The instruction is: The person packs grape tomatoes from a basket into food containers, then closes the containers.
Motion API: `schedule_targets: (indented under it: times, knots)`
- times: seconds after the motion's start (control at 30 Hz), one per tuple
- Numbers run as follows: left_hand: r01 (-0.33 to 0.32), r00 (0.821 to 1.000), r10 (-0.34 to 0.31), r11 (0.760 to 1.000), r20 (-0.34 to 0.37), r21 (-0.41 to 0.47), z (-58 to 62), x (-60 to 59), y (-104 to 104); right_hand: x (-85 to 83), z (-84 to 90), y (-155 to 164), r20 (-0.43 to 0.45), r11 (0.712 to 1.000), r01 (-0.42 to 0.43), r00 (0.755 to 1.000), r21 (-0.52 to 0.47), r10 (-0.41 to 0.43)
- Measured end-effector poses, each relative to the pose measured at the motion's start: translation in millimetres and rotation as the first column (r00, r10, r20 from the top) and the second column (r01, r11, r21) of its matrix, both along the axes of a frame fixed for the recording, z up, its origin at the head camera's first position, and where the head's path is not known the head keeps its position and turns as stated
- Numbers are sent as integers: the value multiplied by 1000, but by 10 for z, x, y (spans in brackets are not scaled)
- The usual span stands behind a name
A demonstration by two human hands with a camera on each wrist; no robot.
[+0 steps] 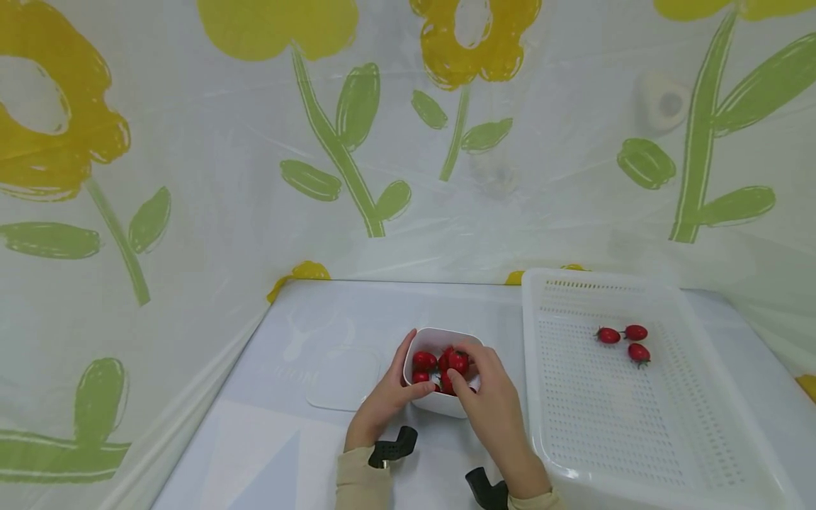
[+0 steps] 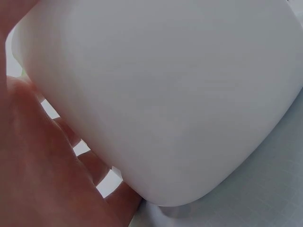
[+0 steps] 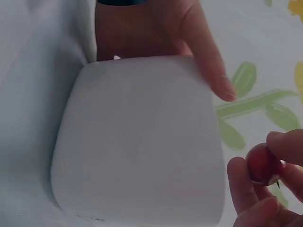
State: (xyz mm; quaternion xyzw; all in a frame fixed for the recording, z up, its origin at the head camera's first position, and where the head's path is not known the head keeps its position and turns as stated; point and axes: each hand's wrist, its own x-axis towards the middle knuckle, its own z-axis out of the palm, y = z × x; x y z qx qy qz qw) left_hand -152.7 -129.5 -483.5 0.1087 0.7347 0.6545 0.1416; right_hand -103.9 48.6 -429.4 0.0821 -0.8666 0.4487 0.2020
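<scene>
A small white bowl [image 1: 440, 406] stands on the table and holds several red cherry tomatoes [image 1: 423, 360]. My left hand [image 1: 390, 391] grips the bowl's left side, thumb along its near rim; the left wrist view shows the bowl's wall [image 2: 165, 94] against my palm. Over the bowl, my right hand [image 1: 484, 386] pinches one cherry tomato [image 1: 458, 362] in its fingertips. The right wrist view shows that tomato [image 3: 261, 164] held between the fingers beside the bowl [image 3: 142, 142]. Three more tomatoes [image 1: 627, 338] lie in the white perforated basket [image 1: 701, 397] at the right.
A clear flat lid [image 1: 341, 379] lies left of the bowl. A plastic sheet printed with yellow flowers [image 1: 357, 142] walls the table at the back and left. The basket's left rim [image 1: 530, 368] is close to my right hand.
</scene>
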Motion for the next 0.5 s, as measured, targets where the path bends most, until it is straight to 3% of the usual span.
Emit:
schedule_targets:
  times: [0.27,0.37,0.5]
  knots:
    - [28,1000,-28,1000,8,-12,252,119,15,-45,-136,-47,49,997,43,998,64,-46]
    - [17,1000,-17,1000,-2,-15,144,72,5,-67,-190,-60,55,996,47,997,73,-51]
    - [11,1000,-11,1000,0,-8,95,48,-2,-75,-228,-73,21,993,54,998,103,-56]
